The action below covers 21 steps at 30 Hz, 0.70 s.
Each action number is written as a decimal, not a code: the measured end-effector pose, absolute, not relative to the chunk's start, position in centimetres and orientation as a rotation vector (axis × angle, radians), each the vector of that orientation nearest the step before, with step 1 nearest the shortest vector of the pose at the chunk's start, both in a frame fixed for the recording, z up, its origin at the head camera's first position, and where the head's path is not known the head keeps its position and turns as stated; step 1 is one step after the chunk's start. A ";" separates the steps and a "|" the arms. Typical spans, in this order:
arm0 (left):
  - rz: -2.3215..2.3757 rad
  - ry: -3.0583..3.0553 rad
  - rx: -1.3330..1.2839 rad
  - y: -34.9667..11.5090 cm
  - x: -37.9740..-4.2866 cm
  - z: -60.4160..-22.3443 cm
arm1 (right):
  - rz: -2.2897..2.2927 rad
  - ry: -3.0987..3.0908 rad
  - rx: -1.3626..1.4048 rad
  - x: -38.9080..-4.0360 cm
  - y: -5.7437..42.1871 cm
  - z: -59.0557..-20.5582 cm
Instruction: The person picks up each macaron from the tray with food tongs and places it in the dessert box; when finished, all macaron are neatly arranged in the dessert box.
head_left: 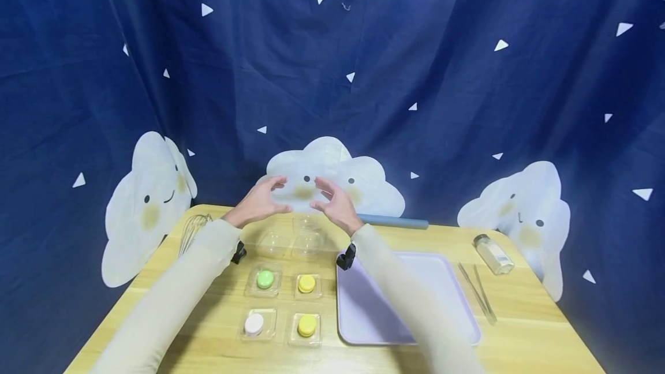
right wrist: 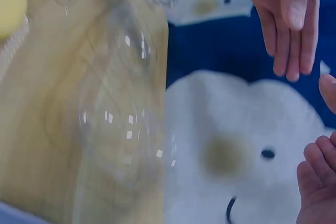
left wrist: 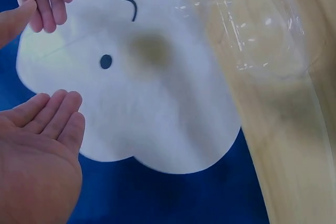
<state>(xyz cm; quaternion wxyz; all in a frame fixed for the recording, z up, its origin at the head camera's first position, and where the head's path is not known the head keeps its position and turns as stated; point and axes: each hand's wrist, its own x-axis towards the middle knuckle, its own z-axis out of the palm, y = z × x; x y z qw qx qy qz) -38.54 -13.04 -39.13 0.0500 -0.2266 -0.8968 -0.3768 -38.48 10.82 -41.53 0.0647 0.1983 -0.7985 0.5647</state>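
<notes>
My left hand (head_left: 261, 201) and right hand (head_left: 337, 205) are raised over the far part of the table, palms facing across a gap. Both have relaxed, slightly bent fingers and hold nothing. Below them stand several clear plastic domes (head_left: 307, 243), see-through and faint against the wood. Nearer to me, small clear square trays each carry a macaron: a green macaron (head_left: 265, 279), a yellow macaron (head_left: 306, 284), a second yellow macaron (head_left: 307, 325) and a pale pink macaron (head_left: 254, 324). In the left wrist view, the left palm (left wrist: 39, 166) is turned toward the other hand's fingers.
A lilac tray (head_left: 441, 281) lies under my right forearm. Right of it are thin metal tongs or sticks (head_left: 479, 293) and a glass shaker (head_left: 493, 254) on its side. A blue-grey rolling pin (head_left: 395, 222) lies at the back edge, a wire whisk (head_left: 192, 231) at the left.
</notes>
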 end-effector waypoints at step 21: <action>-1.430 -2.940 -0.567 -8.7 -42.7 -44.2 | 1.793 -2.680 0.287 -41.8 12.0 -46.8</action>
